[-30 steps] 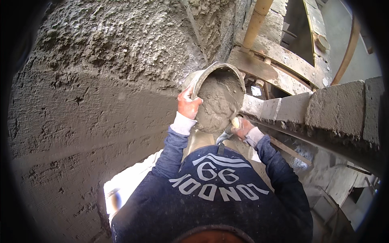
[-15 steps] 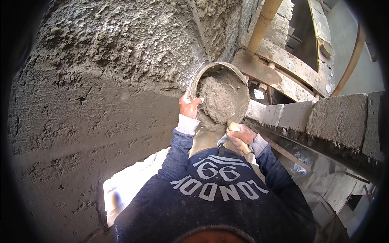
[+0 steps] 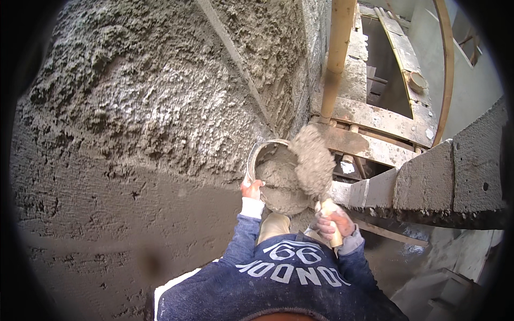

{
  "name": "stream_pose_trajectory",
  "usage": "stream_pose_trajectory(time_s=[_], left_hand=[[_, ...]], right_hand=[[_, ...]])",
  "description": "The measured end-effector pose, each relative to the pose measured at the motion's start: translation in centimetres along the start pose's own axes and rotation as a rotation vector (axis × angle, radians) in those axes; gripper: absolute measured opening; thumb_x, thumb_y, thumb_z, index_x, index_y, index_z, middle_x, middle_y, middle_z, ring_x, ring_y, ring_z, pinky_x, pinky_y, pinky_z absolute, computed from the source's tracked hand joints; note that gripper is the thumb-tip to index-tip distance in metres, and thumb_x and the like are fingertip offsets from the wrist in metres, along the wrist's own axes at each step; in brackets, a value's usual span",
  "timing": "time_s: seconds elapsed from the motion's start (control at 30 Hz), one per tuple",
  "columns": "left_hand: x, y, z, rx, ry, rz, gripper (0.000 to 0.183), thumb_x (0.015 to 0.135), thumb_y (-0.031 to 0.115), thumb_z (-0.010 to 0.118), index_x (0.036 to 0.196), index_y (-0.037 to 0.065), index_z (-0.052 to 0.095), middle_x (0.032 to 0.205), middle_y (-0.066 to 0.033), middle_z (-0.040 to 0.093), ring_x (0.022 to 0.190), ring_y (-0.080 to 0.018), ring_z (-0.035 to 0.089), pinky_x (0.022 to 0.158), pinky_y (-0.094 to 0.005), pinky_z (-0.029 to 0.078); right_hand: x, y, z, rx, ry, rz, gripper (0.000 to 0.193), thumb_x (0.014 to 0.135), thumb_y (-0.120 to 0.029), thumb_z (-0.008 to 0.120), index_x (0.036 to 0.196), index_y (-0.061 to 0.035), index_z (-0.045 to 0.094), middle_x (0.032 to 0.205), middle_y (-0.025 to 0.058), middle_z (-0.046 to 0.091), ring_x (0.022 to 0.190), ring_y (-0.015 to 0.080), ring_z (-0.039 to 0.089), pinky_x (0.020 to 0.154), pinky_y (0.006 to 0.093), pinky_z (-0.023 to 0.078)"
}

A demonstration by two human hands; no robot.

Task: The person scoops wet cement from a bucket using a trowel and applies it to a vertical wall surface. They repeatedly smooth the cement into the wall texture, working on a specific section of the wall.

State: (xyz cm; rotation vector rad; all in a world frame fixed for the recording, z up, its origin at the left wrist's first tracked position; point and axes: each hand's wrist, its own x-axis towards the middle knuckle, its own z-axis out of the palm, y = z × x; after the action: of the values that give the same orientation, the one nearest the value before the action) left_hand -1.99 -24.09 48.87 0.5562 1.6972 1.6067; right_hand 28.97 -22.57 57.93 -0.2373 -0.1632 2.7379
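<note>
My left hand [image 3: 252, 189] grips the rim of a round bucket [image 3: 254, 160] at its left side, thumb over the edge. Wet grey mortar [image 3: 278, 176] fills part of the bucket, which tilts toward me. Fingers wrapped round a pale handle, my right hand [image 3: 337, 220] holds a trowel [image 3: 333, 235] at the bucket's right side. A big lump of mortar [image 3: 313, 160] sits on the trowel's blade and hides it, raised over the bucket's right rim. The lump is slightly smeared by motion.
On the left rises a wall with rough mortar [image 3: 160, 101] above and a smoother plastered band [image 3: 128, 214] below. A bamboo pole [image 3: 337, 59] stands beyond the bucket, near scaffold planks [image 3: 375, 144]. A row of grey blocks [image 3: 423, 179] runs along the right.
My right hand has lifted the trowel with a load of mortar out of the bucket. The view has shifted, so the bucket and both hands appear lower in the picture.
</note>
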Motion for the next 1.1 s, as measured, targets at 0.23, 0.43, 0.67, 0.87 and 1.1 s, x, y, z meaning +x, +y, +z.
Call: stream_pose_trajectory(time_s=[0.23, 0.43, 0.67, 0.87, 1.1], left_hand=[[-1.2, -0.7, -3.6, 0.189, -0.009, 0.114, 0.051, 0.059, 0.002, 0.053, 0.109, -0.003, 0.060, 0.096, -0.0062, 0.063, 0.082, -0.0156, 0.057, 0.074, -0.0263, 0.047], [-3.8, 0.0, -4.8, 0.167, -0.003, 0.020, 0.053, 0.060, 0.003, 0.055, 0.112, -0.004, 0.059, 0.099, -0.0084, 0.065, 0.089, -0.0178, 0.058, 0.085, -0.0275, 0.045], [-6.0, 0.2, -5.6, 0.138, 0.038, 0.041, 0.051, 0.066, 0.001, 0.052, 0.117, -0.003, 0.056, 0.107, -0.0095, 0.062, 0.096, -0.0181, 0.057, 0.085, -0.0282, 0.045], [-7.0, -1.9, -7.4, 0.152, 0.127, 0.049, 0.044, 0.065, 0.004, 0.054, 0.108, -0.002, 0.060, 0.096, -0.0082, 0.064, 0.088, -0.0199, 0.059, 0.082, -0.0289, 0.046], [-7.6, -2.5, -6.9, 0.168, 0.154, -0.056, 0.048, 0.059, 0.006, 0.058, 0.107, -0.004, 0.060, 0.097, -0.0065, 0.064, 0.087, -0.0185, 0.058, 0.083, -0.0279, 0.045]], right_hand=[[6.0, -8.1, 7.1, -0.487, 0.347, -0.792, 0.026, 0.088, -0.010, 0.052, 0.111, -0.0058, 0.041, 0.073, 0.0042, 0.046, 0.045, 0.0100, 0.043, 0.037, 0.0257, 0.042], [28.5, -19.1, 1.3, -0.797, 1.108, -1.535, 0.031, 0.082, -0.002, 0.057, 0.108, 0.0012, 0.041, 0.078, 0.0086, 0.052, 0.049, 0.0190, 0.052, 0.040, 0.0285, 0.046], [39.6, -5.1, 14.3, -1.418, 0.759, -1.143, 0.026, 0.094, -0.014, 0.040, 0.114, 0.0012, 0.046, 0.085, 0.0109, 0.057, 0.064, 0.0189, 0.055, 0.057, 0.0309, 0.049], [36.6, 2.6, 15.4, -1.887, 0.516, -1.208, 0.025, 0.090, -0.009, 0.045, 0.113, -0.0022, 0.050, 0.092, 0.0091, 0.055, 0.067, 0.0176, 0.051, 0.063, 0.0313, 0.048], [40.6, -10.1, -0.1, -0.798, 0.718, -0.662, 0.026, 0.077, -0.007, 0.062, 0.098, -0.0011, 0.048, 0.068, 0.0101, 0.058, 0.047, 0.0176, 0.055, 0.039, 0.0325, 0.045]])
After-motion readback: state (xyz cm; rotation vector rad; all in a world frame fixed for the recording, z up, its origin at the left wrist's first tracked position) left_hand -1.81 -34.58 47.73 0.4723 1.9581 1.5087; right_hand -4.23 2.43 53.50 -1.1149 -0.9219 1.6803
